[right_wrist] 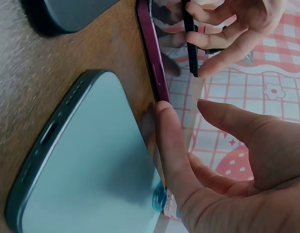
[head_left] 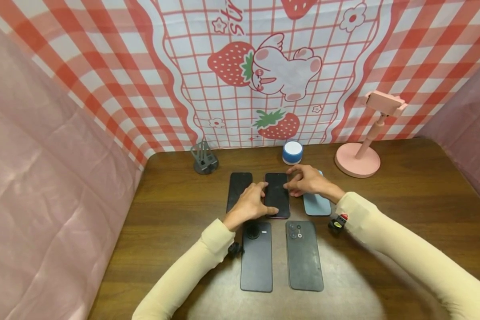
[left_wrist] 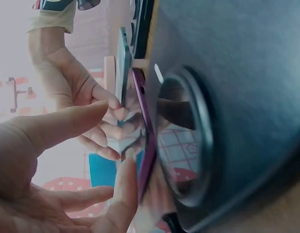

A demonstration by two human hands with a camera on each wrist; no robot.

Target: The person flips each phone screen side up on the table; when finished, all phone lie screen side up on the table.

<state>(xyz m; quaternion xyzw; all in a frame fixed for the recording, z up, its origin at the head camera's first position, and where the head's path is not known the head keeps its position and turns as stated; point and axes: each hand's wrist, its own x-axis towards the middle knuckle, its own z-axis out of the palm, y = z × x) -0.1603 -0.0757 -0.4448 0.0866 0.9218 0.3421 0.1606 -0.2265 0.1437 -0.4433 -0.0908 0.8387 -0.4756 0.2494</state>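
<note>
A phone with a black screen and purple edge (head_left: 277, 195) lies face up between the two hands. My left hand (head_left: 248, 204) reaches over its left side, thumb apart from the fingers near its lower end. At its right side is my right hand (head_left: 307, 180); in the right wrist view one fingertip (right_wrist: 165, 114) touches the purple edge (right_wrist: 157, 63). Another dark-screened phone (head_left: 239, 184) lies partly hidden behind the left hand. Under the right hand and wrist sits a light blue phone (head_left: 318, 205), back up.
Nearer on the wooden table (head_left: 164, 222) lie a dark phone with a round camera (head_left: 257, 264) and a grey-green phone (head_left: 305, 262), both back up. Along the back stand a grey stand (head_left: 205, 160), a blue-and-white round container (head_left: 292, 152) and a pink phone holder (head_left: 358, 160).
</note>
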